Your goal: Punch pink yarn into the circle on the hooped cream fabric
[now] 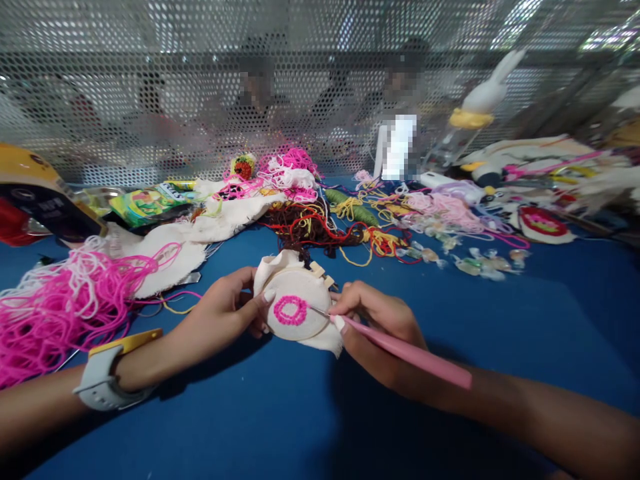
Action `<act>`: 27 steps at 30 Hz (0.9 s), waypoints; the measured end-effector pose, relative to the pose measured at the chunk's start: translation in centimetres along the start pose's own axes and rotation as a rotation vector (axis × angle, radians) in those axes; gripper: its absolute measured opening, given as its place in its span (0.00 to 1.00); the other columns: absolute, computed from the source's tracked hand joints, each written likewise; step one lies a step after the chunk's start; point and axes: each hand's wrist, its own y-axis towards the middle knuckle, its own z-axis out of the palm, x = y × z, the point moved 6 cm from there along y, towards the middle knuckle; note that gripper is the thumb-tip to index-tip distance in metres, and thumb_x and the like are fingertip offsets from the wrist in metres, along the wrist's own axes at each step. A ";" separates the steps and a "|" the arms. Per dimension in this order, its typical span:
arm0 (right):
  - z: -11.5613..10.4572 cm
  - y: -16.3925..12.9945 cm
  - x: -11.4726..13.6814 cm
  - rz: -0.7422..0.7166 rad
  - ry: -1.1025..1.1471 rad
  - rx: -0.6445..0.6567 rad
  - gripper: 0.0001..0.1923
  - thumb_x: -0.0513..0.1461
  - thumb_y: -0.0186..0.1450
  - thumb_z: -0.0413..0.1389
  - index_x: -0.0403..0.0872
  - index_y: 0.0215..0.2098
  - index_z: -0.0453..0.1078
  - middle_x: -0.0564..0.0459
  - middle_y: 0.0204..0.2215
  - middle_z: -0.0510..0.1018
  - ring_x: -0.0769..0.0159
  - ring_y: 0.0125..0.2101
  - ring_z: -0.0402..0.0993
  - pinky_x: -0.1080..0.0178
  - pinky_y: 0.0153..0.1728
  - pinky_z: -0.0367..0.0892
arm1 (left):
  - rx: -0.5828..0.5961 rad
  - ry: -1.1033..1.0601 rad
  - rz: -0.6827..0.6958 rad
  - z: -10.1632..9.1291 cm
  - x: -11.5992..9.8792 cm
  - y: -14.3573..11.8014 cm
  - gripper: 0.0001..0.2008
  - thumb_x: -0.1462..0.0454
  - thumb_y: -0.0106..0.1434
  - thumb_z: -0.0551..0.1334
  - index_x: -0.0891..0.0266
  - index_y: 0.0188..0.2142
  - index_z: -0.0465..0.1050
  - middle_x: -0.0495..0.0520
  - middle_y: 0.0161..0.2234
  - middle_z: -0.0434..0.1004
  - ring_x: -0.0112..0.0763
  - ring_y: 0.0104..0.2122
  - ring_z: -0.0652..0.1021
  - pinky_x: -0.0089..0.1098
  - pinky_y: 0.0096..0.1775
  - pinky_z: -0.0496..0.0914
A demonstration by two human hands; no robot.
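Observation:
My left hand (234, 301) grips the left rim of a small embroidery hoop (315, 327), thumb on top and fingers beneath. White cloth is stretched in the hoop, its loose edges sticking out around it. A ring of bright pink looped stitches (291, 310) sits near the middle of the cloth. Between the thumb and fingers of my right hand (377, 320) is a pink-handled punch needle (410, 352). Its thin metal tip points left and reaches the cloth just right of the pink ring. Whether the tip pierces the cloth I cannot tell.
A heap of pink and white yarn (85, 300) lies at the left beside white cloth (175, 257). Tangled coloured yarn (320, 223) spreads along the back. Wrapped candies (485, 263) lie at the right on the blue table (280, 420). Behind stands a perforated metal screen (190, 87).

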 end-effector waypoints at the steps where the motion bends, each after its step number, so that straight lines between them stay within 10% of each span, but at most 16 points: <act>1: 0.0 0.0 -0.1 -0.001 -0.001 0.001 0.02 0.32 0.58 0.51 0.45 0.29 0.63 0.57 0.22 0.66 0.74 0.20 0.60 0.70 0.22 0.56 | -0.001 0.000 0.002 0.0 0.0 0.0 0.19 0.57 0.61 0.58 0.68 0.47 0.62 0.52 0.26 0.72 0.27 0.21 0.72 0.29 0.25 0.69; 27: 1.5 0.7 -0.5 -0.167 -0.170 0.208 0.05 0.31 0.62 0.52 0.46 0.35 0.67 0.52 0.31 0.75 0.68 0.32 0.68 0.66 0.36 0.62 | -0.007 0.207 0.100 0.3 -0.3 -0.9 0.14 0.62 0.65 0.53 0.65 0.49 0.63 0.50 0.25 0.74 0.27 0.22 0.74 0.26 0.25 0.70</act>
